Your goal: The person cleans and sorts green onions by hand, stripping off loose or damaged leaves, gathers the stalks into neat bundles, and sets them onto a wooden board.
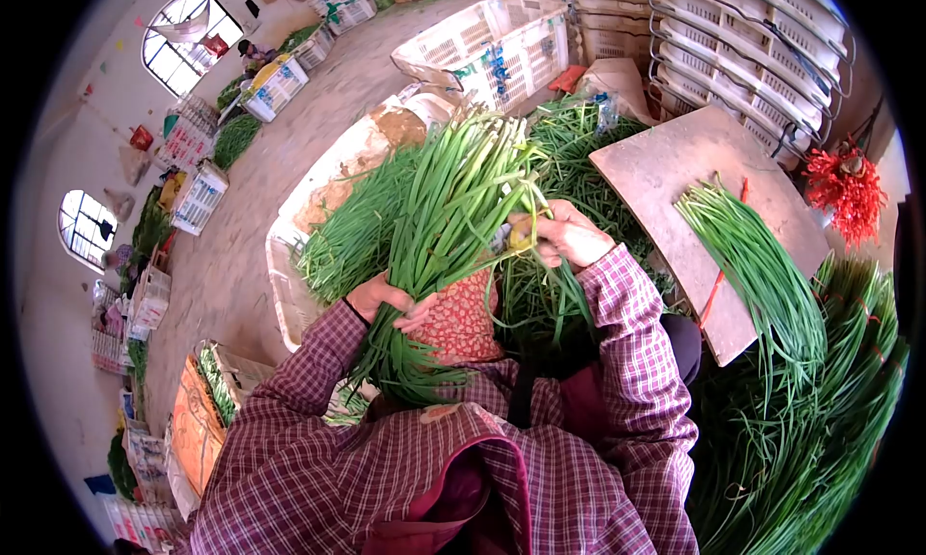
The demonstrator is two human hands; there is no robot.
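A thick bunch of green chives (453, 193) lies across my lap, its pale stem ends pointing away and its leaf tips hanging toward me. My left hand (388, 299) is wrapped round the leafy lower part. Beside the upper stems, my right hand (574, 235) is closed in a pinch on a few loose chive strands that trail down. Something yellow shows at its fingertips, too small to name. More chives (352, 232) lie just left of the bunch. Under the bunch a red patterned cloth (458, 319) covers my lap.
On my right, a board (646, 169) carries a chive bundle (757, 256) and a red tie. Red strips (846, 189) hang beyond it. Tied chives (801, 449) are heaped below. White crates (743, 58) stand stacked behind, and another crate (526, 58) sits ahead. Loose chives (574, 150) lie near the board.
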